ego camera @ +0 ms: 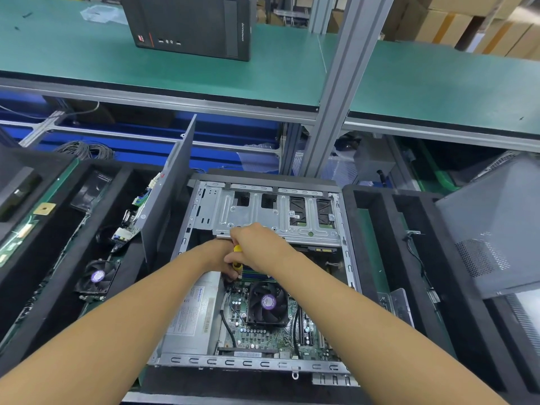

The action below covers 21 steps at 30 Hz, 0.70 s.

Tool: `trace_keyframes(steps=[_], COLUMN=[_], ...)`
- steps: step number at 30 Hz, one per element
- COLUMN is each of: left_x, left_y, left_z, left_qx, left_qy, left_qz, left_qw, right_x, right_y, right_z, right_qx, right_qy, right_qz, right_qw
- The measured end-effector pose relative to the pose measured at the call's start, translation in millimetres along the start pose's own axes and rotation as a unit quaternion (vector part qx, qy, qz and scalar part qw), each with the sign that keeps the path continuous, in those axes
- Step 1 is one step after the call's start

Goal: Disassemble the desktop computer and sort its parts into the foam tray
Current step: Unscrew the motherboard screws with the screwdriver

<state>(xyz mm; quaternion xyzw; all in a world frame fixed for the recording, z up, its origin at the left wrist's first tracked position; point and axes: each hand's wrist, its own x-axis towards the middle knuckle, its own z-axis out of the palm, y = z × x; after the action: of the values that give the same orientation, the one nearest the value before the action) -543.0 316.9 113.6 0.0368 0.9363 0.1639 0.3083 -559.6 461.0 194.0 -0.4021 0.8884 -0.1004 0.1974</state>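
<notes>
Head-down over the bench: open case (263, 362) on its side between the left tray (58, 238) and right tray (365, 197), with cooler (267, 302), board and power supply (193, 311) all in place inside. Right hand (257, 244) and left hand (217, 257) together at the near edge of the drive cage (263, 211), right wrapped over the yellow top of the screwdriver (237, 249), left fingers curled round its lower grip just beneath. Tip and screw hidden under the hands. Probably loosening a fastener at the cage's near edge, with most of the teardown ahead. Best done with the driver square to the screw head, pressing down from the top hand, turning slowly and steadying low with the other to stop a slip toward the memory slots (257, 275) just below. Worth catching the freed screw before a fall onto the board. Sorted into the left tray: a fan (98, 277) at the near end, a circuit board (131, 217) further back, and a side panel (166, 200) standing upright along the tray's right edge, just beside the case.
</notes>
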Motion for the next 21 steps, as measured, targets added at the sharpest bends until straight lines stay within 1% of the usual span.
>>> trace_keyframes(steps=[3, 8, 11, 16, 19, 21], left_x=[-0.7, 2.3, 2.2, 2.1, 3.9, 2.8], left_y=[-1.5, -2.4, -3.9, -1.0, 0.8, 1.5], left_z=[-0.7, 0.7, 1.3, 1.7, 1.4, 1.0], left_qx=[-0.005, 0.004, 0.012, 0.027, 0.034, 0.042], left_qy=[-0.014, -0.005, -0.015, -0.048, -0.035, -0.017], left_qz=[-0.001, -0.018, -0.014, -0.030, -0.032, -0.026], left_qw=[1.000, 1.000, 1.000, 0.998, 0.998, 0.999], right_x=[1.2, 4.2, 3.7, 4.0, 3.3, 2.7], right_y=[-4.0, -6.8, -13.5, -17.2, -14.6, -14.3], right_z=[0.2, 0.1, 4.2, -1.9, -8.6, -10.1], right_qx=[-0.016, -0.049, -0.055, -0.064, -0.071, -0.071], right_qy=[-0.008, -0.007, 0.001, -0.019, -0.037, -0.033], right_qz=[-0.006, 0.030, 0.011, -0.042, -0.042, -0.032], right_qw=[1.000, 0.998, 0.998, 0.997, 0.996, 0.996])
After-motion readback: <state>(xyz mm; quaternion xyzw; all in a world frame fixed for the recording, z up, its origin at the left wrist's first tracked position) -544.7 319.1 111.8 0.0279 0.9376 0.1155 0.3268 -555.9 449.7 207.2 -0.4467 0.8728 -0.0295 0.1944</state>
